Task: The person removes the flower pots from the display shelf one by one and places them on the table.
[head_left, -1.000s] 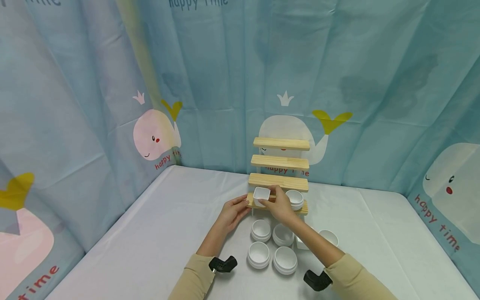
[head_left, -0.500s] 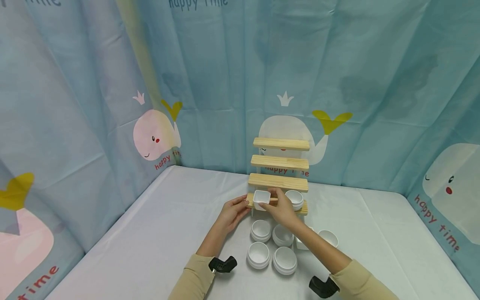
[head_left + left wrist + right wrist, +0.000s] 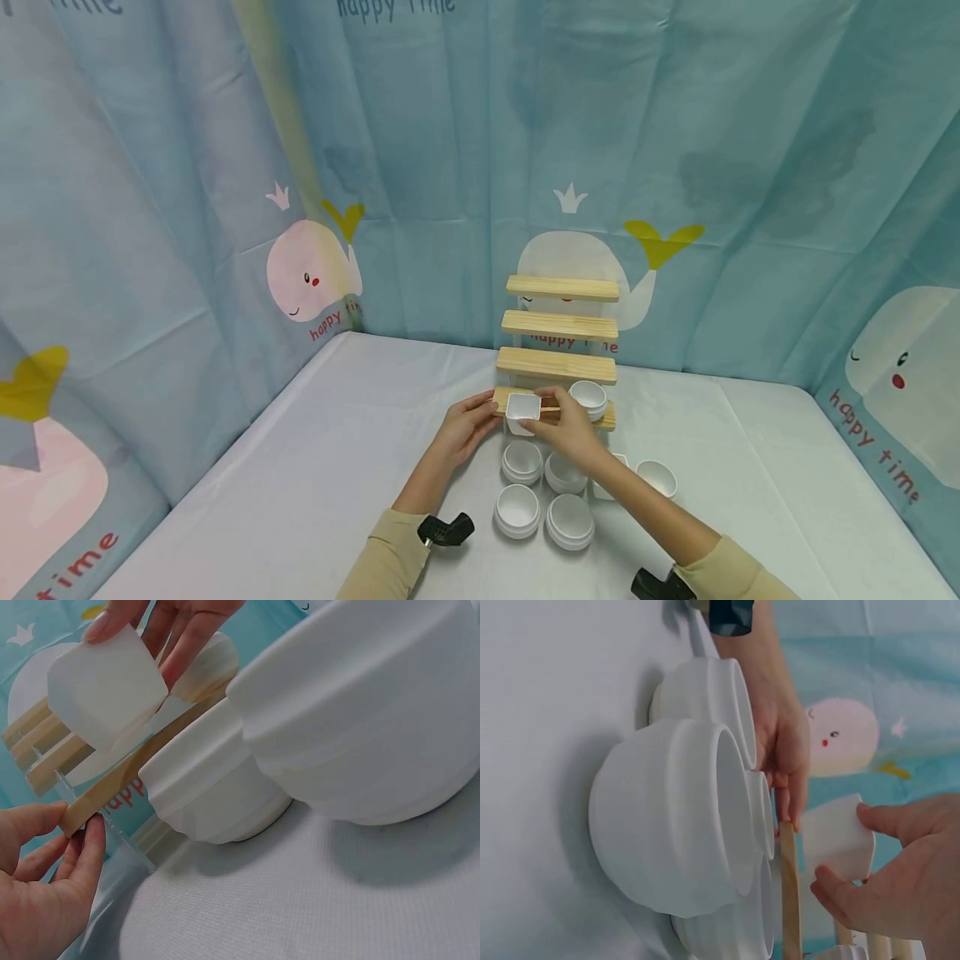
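Note:
My right hand (image 3: 567, 427) grips a small square white pot (image 3: 522, 408) between thumb and fingers. In the left wrist view the pot (image 3: 105, 694) hangs tilted just above the lowest wooden board. My left hand (image 3: 461, 429) pinches the left end of that board (image 3: 112, 784) between thumb and fingers. The board belongs to a four-step wooden rack (image 3: 557, 364) with clear side supports. A round white bowl (image 3: 588, 397) sits toward the right of the same step, right beside my right hand's fingers.
In front of the rack several round white bowls (image 3: 517, 508) stand on the white tablecloth (image 3: 300, 467). Right of them, partly behind my right forearm, are a square white pot (image 3: 604, 488) and a round bowl (image 3: 657, 477). A blue whale-print curtain (image 3: 420, 275) hangs behind the rack.
My right hand has drawn the square pot down and toward me, from over the lowest board to its front edge. My left hand stays on the board's end.

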`<state>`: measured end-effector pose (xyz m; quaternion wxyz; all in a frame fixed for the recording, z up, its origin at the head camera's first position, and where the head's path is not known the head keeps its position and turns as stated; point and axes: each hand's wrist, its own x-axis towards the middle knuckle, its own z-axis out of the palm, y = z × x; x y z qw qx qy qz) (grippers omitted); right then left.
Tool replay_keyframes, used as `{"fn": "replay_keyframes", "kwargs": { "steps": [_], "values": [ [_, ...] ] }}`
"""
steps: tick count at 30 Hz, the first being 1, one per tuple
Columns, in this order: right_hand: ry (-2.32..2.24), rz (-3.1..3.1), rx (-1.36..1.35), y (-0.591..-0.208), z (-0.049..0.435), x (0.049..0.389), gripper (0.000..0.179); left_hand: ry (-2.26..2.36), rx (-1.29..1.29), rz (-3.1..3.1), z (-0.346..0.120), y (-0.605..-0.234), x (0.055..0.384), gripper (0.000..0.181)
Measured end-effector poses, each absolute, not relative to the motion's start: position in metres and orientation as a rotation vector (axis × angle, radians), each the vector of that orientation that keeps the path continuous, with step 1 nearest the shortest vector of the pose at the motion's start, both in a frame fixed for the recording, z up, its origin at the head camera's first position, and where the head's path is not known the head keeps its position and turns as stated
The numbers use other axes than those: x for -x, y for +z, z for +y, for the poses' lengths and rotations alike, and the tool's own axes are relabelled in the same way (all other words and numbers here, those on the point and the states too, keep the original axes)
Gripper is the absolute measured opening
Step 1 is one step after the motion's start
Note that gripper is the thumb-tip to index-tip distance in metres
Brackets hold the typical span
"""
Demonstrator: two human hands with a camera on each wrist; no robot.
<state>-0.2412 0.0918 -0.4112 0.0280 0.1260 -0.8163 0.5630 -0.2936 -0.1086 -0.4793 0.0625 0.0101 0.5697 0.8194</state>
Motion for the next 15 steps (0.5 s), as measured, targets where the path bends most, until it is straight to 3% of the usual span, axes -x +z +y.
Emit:
{"fn": "replay_keyframes", "kwargs": {
  "steps": [15],
  "values": [
    [1.780,-2.549,-0.424,-0.413,0.104,0.218,0.055,2.475,-0.020,1.725,-0.108,-0.479,0.294,0.045]
  ]
}}
